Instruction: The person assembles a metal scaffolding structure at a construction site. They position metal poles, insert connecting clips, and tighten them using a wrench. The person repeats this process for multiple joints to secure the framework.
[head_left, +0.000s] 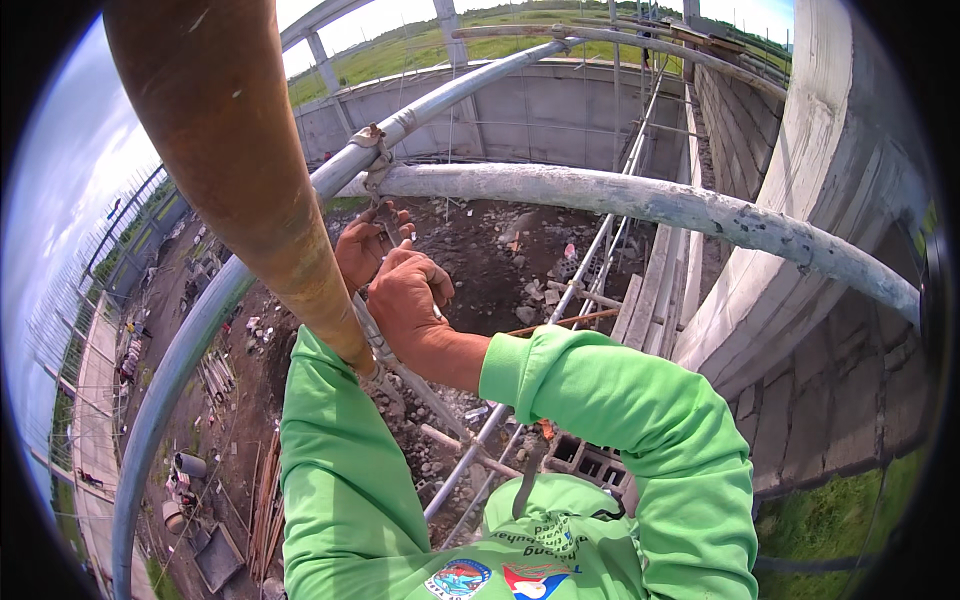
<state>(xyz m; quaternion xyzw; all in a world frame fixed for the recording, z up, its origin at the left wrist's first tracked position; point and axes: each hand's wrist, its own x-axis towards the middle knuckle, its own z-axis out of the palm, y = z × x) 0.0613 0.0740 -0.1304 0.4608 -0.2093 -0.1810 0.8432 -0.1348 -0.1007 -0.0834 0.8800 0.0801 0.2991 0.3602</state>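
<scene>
My right hand [405, 295] is closed in a fist, thumb side up, and small pale ends of a thin thing show at its edges. Just beyond it, my left hand [362, 248] has its fingers curled around a thin greyish piece I cannot make out, partly hidden by the right hand and a brown pipe. Above both hands, a rusty clamp-like fastening [372, 150] sits where a galvanized pipe [440, 98] meets a weathered whitish pipe [560, 188]. The thick brown pipe [230, 150] slants down close to the camera, passing in front of my left forearm.
A concrete column [800, 190] and a block wall [840, 400] rise at right. Lower scaffold tubes [470, 450] and long planks [650, 285] lie below. Rubble-strewn ground [500, 260] is far down; hollow blocks [590, 462] show beneath my right arm.
</scene>
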